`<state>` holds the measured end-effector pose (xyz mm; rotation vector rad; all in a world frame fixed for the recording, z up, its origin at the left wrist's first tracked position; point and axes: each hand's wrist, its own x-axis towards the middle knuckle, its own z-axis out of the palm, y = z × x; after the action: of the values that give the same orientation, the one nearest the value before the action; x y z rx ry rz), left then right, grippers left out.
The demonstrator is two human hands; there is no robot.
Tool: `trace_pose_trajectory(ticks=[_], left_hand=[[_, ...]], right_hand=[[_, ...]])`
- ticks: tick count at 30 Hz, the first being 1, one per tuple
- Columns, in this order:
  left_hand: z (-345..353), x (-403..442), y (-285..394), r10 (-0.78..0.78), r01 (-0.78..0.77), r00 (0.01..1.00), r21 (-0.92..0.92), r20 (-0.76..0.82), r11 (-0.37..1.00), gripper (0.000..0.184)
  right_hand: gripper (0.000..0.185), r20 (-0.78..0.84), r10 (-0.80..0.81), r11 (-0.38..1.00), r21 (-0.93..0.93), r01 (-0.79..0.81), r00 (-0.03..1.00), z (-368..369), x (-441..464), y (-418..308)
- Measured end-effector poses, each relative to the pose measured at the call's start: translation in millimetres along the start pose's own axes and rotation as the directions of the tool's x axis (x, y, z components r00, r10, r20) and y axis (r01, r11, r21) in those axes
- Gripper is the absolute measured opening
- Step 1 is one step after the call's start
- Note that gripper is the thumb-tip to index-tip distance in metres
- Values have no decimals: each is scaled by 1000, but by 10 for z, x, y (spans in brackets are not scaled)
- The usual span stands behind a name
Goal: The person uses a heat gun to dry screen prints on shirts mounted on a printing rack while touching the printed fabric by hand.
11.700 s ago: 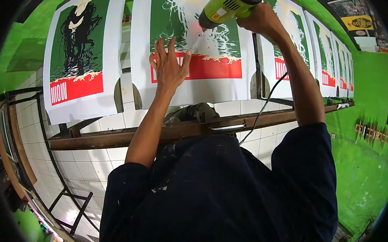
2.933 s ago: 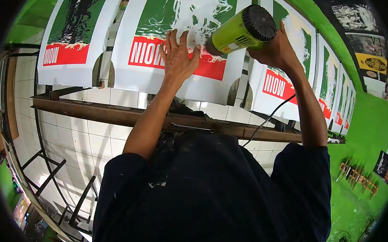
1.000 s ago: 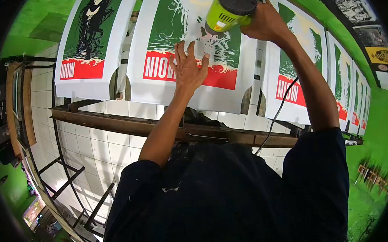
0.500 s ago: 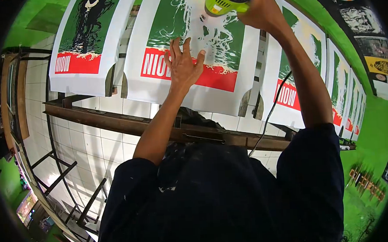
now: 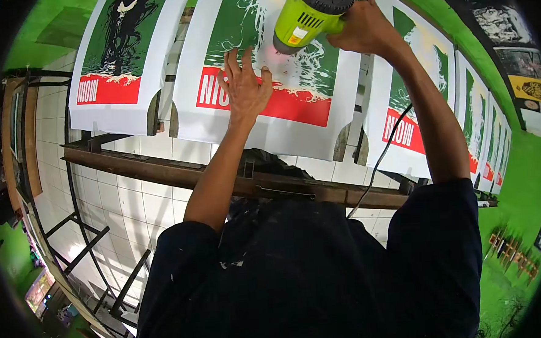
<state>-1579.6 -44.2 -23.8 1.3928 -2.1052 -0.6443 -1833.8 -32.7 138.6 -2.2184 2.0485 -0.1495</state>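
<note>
My right hand grips the handle of a lime-green heat gun with a black round back end. Its nozzle points down at a white printed fabric bearing a green, red and white design. A small pinkish glow shows on the print by the nozzle. My left hand, fingers spread, rests on or just over the red band, covering part of the lettering. From the right arm's side a black cord runs down toward my body.
Another printed fabric lies to the left, with black figure work. Several more, including a nearby printed fabric, line up to the right. A rusty steel beam runs below them, over white floor tiles. Black metal frames stand lower left.
The heat gun has come down and left toward the red band, with more of its body showing. My left hand has shifted slightly left and up.
</note>
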Motion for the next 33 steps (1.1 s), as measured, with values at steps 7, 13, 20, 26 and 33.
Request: trace_pose_trajectory(ticks=[7,13,20,26,33], left_hand=[[26,-73,90,18,-18,1000,10,2,1000,59],[87,-89,152,37,-38,999,21,30,999,60],[142,-36,256,66,-66,994,0,84,998,63],[126,-41,264,100,-103,991,28,88,994,63],[133,-45,227,60,-67,988,40,140,997,61]], right_hand=[[39,-46,188,961,-197,-193,981,-115,-89,310],[33,-138,196,973,-97,-211,971,-55,-257,648],[33,-223,166,981,-62,-184,961,-11,-276,819],[37,-197,214,976,93,-199,957,50,-155,965],[35,-322,-151,911,321,258,934,-42,58,1160]])
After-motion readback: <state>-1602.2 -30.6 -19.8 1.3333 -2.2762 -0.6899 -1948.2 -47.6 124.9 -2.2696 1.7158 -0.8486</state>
